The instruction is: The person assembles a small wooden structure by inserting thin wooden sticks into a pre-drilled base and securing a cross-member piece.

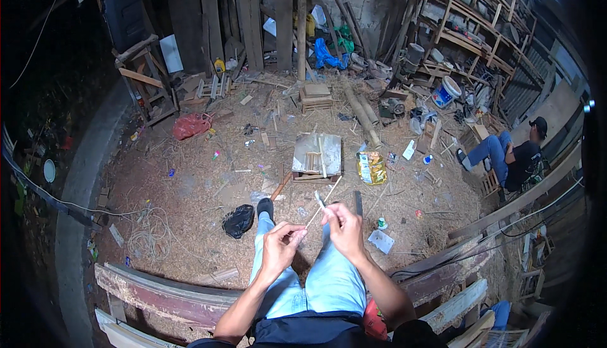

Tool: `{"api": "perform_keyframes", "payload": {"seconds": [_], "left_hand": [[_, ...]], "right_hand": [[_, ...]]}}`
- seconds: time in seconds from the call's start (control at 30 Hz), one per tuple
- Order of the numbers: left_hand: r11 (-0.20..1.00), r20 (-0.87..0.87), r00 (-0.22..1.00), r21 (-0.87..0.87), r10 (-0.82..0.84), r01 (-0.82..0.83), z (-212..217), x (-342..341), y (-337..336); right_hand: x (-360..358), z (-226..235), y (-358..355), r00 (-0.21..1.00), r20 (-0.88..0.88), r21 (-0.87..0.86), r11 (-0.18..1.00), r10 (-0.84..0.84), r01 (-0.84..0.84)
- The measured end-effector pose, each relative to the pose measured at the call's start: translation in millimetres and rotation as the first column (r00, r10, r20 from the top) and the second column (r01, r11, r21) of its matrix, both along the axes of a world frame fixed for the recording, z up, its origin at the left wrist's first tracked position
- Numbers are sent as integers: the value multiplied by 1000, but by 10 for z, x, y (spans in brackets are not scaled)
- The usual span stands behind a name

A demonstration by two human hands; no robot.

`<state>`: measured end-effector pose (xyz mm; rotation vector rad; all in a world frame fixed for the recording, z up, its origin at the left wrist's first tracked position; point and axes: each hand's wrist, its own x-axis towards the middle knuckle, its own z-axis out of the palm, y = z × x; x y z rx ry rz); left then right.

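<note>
My left hand (280, 247) is closed, pinching the near end of a thin wooden stick (332, 188). The stick slants up and away to the right, in front of my knees. Just right of it, my right hand (344, 226) is closed round a short, slim tool with a pale grey tip (318, 197); its exact kind is too small to tell. The tool's tip lies close beside the stick, and whether they touch I cannot tell. Beyond my hands stands a low wooden stool (301, 147) with several thin sticks (312, 162) lying on its top.
I sit on a plank bench (171, 294). A black plastic bag (238, 221) lies by my left foot, a yellow packet (372, 168) right of the stool. Another person (521, 158) sits at the right. Logs (361, 117), scraps and a coiled cord (150, 234) litter the ground.
</note>
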<state>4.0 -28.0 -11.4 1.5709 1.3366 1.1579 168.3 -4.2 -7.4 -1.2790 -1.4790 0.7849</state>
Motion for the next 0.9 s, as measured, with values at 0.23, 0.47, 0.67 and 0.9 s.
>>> {"api": "perform_keyframes", "payload": {"seconds": [0.23, 0.47, 0.67, 0.9], "left_hand": [[994, -42, 997, 89, 65, -61, 78, 39, -10], [978, -84, 989, 181, 123, -106, 109, 101, -26], [938, -159, 974, 332, 161, -101, 94, 140, -3], [952, -178, 967, 276, 184, -131, 102, 106, -6]], "right_hand": [[-140, -41, -148, 996, 94, 76, 997, -2, -6], [-211, -13, -183, 989, 130, 82, 995, -66, 55], [-232, -96, -180, 983, 181, 214, 977, -41, 2], [-192, -31, -164, 983, 184, 124, 992, -20, -3]]}}
